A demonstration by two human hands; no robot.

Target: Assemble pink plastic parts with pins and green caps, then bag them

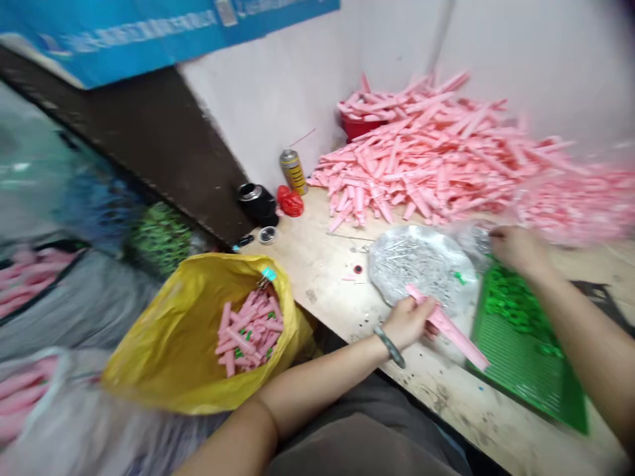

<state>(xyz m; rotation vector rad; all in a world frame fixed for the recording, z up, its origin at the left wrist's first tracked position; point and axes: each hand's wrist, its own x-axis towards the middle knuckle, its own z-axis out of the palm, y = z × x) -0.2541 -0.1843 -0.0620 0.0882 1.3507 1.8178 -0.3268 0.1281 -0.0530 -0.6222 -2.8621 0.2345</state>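
My left hand [409,322], with a bracelet at the wrist, is closed around a long pink plastic piece [459,337] that tapers like a handle. The piece slants over the near edge of a round silvery tray [391,287] of thin metal parts. On that tray lies one small green part [460,278]. My right hand [518,250] is at the far end of a green ridged tray [526,370], beside a clear plastic bag [476,239]. Its fingers look curled together; what they hold, if anything, is hidden. Small green plastic parts [516,304] lie heaped in the green tray.
A large heap of pink pieces [421,158] covers the table's back against the wall. An open yellow sack [163,344] with pink pieces stands left of the table. A spray can [294,172], a black flask [258,203] and a red plastic bundle [290,201] stand at the back left.
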